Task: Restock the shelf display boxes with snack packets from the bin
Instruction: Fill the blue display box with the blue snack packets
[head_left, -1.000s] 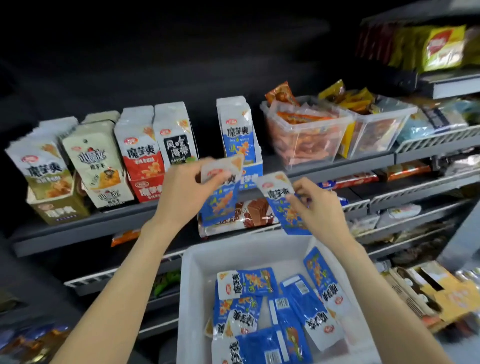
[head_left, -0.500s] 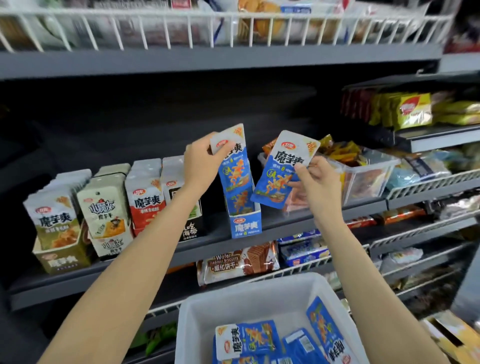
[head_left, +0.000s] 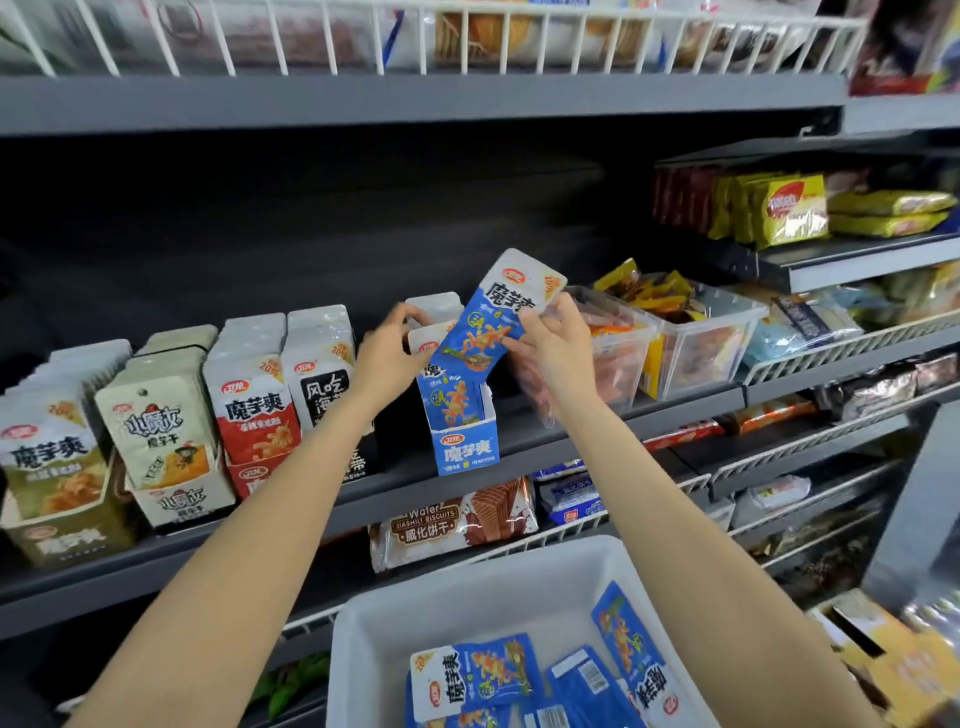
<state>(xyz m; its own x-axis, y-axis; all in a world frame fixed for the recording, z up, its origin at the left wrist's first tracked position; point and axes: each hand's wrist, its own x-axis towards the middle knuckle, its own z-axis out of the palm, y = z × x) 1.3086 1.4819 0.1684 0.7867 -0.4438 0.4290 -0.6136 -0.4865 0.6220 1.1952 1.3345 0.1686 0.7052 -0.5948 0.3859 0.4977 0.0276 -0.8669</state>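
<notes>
Both hands (head_left: 387, 358) (head_left: 553, 351) lowered, right fingers pinching tilted packet (head_left: 491, 325) above box (head_left: 462, 436)

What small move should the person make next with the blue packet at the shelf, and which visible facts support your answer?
Probably lower the blue packet into the blue display box. The right hand holds it tilted just above the box, while the left hand rests on the packets already standing inside, seemingly keeping a gap open. More blue packets wait in the white bin.
</notes>
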